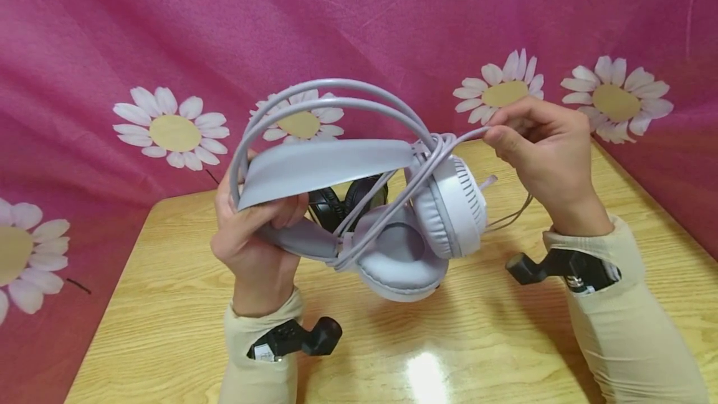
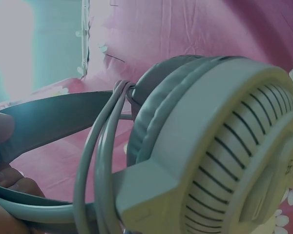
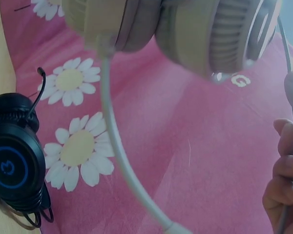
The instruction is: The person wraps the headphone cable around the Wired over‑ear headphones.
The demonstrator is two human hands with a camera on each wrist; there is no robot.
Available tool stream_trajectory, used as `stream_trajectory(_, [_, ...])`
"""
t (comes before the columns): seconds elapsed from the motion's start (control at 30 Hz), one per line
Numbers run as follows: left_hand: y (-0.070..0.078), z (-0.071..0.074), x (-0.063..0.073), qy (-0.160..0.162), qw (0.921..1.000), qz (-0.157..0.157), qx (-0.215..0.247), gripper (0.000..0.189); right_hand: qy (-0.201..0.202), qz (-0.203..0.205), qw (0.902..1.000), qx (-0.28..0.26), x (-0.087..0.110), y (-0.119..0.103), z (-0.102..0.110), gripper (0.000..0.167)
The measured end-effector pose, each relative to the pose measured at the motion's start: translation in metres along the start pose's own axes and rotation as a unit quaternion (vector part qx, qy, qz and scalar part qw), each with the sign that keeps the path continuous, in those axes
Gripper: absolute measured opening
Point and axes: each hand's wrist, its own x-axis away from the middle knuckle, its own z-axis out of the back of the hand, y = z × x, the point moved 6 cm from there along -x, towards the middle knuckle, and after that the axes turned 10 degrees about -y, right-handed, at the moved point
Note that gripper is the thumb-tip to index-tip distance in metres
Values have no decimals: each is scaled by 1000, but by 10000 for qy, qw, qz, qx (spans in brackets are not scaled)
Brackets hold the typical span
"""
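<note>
My left hand (image 1: 255, 239) grips the headband (image 1: 325, 167) of a pale grey-white headset, held up over the table with its ear cups (image 1: 468, 207) to the right. Several turns of its grey cable (image 1: 387, 214) wrap across the headset between the band ends; the left wrist view shows these cable loops (image 2: 105, 161) beside a slatted ear cup (image 2: 210, 161). At the right, my right hand (image 1: 552, 158) pinches a stretch of the cable between thumb and fingers, drawn away from the loops. A thin microphone boom (image 3: 115, 136) hangs from one cup in the right wrist view.
Behind the held headset, a black headset (image 3: 14, 161) with a blue ring and a small microphone lies on the wooden table (image 1: 168, 304). A pink cloth (image 1: 364, 17) with white daisies stands along the back and sides.
</note>
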Motion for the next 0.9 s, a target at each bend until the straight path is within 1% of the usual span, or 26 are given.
stream_trajectory(0.17, [0, 1, 1, 82, 9995, 148, 275, 16, 22, 79, 9999, -129, -1, 5, 2, 15])
stream_trajectory(0.37, [2, 2, 1, 97, 9963, 288, 799, 19, 62, 52, 10000, -39, -2, 10, 7, 17])
stream_trajectory(0.47, [3, 2, 2, 104, 9931, 336, 1117, 20, 113, -5, 9999, -103, -3, 13, 11, 15])
stream_trajectory(0.7, [10, 5, 1, 229, 9875, 411, 1503, 16, 370, -13, 9990, -239, -5, 20, 19, 9])
stream_trajectory(0.9, [16, 8, 5, 398, 9775, 316, 2045, 9, 248, -121, 9992, -293, -6, 24, 20, 14])
